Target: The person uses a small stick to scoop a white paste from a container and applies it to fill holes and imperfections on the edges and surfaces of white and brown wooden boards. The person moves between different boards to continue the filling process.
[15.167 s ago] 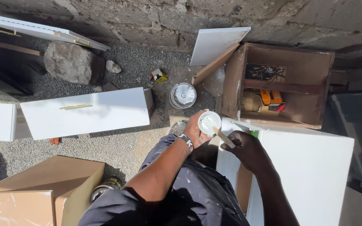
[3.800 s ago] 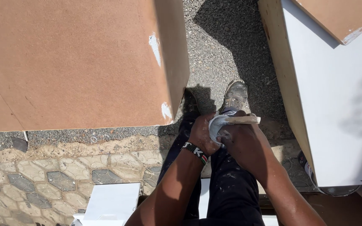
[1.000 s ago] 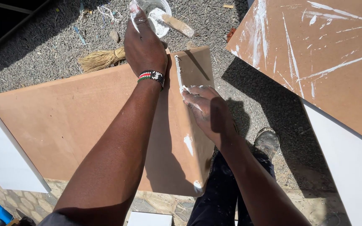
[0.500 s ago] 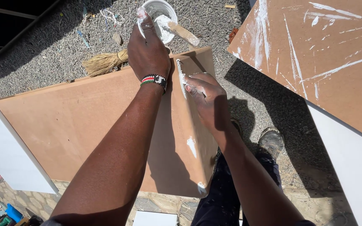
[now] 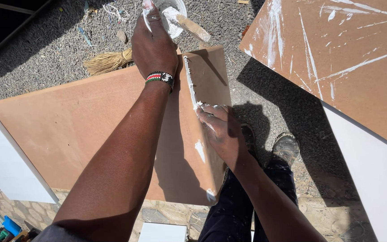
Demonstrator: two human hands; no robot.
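A brown board cabinet [image 5: 81,130] stands in front of me, its corner edge streaked with white filler [image 5: 191,85]. My left hand [image 5: 153,47], with a beaded wristband, grips a small white tub of filler [image 5: 172,15] at the cabinet's far top corner; a wooden stick [image 5: 193,28] rests in the tub. My right hand [image 5: 218,130], smeared white, lies flat on the cabinet's corner edge, fingertips on the filler line.
A second brown board [image 5: 337,58] smeared with white leans at the right, above a white panel [image 5: 377,179]. A straw brush [image 5: 108,62] lies on the gravel beyond the cabinet. A white panel [image 5: 5,166] is at the left. My shoes [image 5: 285,148] stand on gravel.
My right hand has slid down along the cabinet's corner edge toward me, leaving a white line above it. My left hand with the tub has stayed at the top corner.
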